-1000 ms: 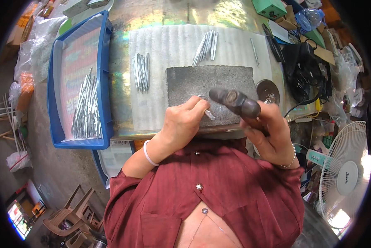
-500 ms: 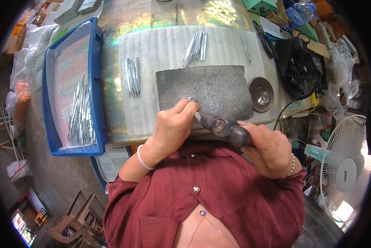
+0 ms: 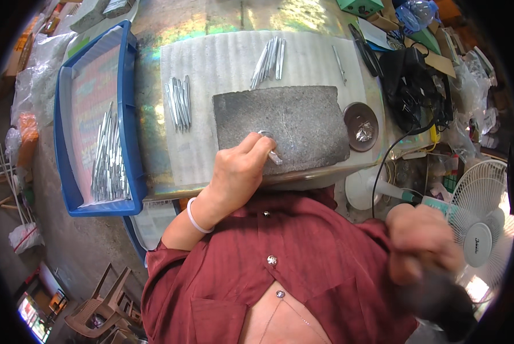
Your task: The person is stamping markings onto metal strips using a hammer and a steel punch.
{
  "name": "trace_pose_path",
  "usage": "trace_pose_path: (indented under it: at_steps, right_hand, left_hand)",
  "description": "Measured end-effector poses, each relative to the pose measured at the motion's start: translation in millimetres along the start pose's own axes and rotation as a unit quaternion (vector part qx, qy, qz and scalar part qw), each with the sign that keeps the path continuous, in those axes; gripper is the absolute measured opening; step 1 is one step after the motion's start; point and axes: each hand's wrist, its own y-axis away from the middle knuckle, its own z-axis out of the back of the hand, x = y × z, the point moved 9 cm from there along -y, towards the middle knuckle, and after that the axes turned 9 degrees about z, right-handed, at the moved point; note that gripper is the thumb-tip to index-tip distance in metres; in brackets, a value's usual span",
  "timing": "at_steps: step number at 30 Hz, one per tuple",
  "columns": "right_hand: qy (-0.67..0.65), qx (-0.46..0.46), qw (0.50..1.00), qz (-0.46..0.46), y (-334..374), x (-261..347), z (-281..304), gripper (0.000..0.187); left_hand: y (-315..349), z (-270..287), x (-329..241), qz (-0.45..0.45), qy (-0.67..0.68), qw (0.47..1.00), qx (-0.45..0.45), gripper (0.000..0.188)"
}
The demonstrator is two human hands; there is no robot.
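My left hand (image 3: 241, 163) is closed over the near middle of a grey stone slab (image 3: 314, 123). Between its fingers is a small silvery metal piece (image 3: 276, 157), whose end sticks out toward me; the rest of it is mostly hidden. Off the table at the lower right, my right hand (image 3: 422, 238) is raised and smeared by motion. It grips a hammer (image 3: 445, 307), of which only a dark blurred shape shows. Beyond the slab lies a bundle of thin silvery rods (image 3: 268, 62). Another such bundle (image 3: 179, 104) rests to the slab's left.
White foam sheet (image 3: 199, 155) lies beneath the slab. At left stands a blue tray (image 3: 132, 114) with many silvery rods (image 3: 110, 163). Right of the slab are a brown dish (image 3: 354, 112) of small bright bits, a single thin rod (image 3: 339, 66), a black bag (image 3: 409, 89) and a fan (image 3: 477, 243).
The hammer and my right hand have swung away from the slab, toward me and to the right. My left hand keeps its hold on the metal piece.
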Motion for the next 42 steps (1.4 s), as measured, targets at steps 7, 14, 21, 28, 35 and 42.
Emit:
trace_pose_path:
  at_steps: [7,14,21,28,35,42]
  right_hand:
    - [0.528,0.143,0.829,0.118,-16,-21,-23,0.049]
    - [0.51,0.168,0.843,0.029,-18,-36,-18,0.047]
    - [0.494,-0.038,0.866,0.075,-17,-58,23,0.047]
    - [0.573,-0.043,0.818,-0.042,-11,-147,45,0.047]
    - [0.552,-0.016,0.833,-0.028,-23,-146,66,0.034]
    - [0.606,-0.164,0.77,-0.114,-70,-184,230,0.031]
  left_hand:
    - [2,-2,2,0.012,0.0,1.0,0.009,0.022]
    - [-2,-4,3,0.005,-0.011,1.0,0.027,0.023]
    - [4,13,40,0.261,0.581,0.77,0.041,0.015]
    - [1,13,36,0.248,0.698,0.669,0.062,0.017]
    - [0,16,37,0.272,0.58,0.767,0.044,0.016]
    - [12,27,38,0.299,0.521,0.799,0.033,0.027]
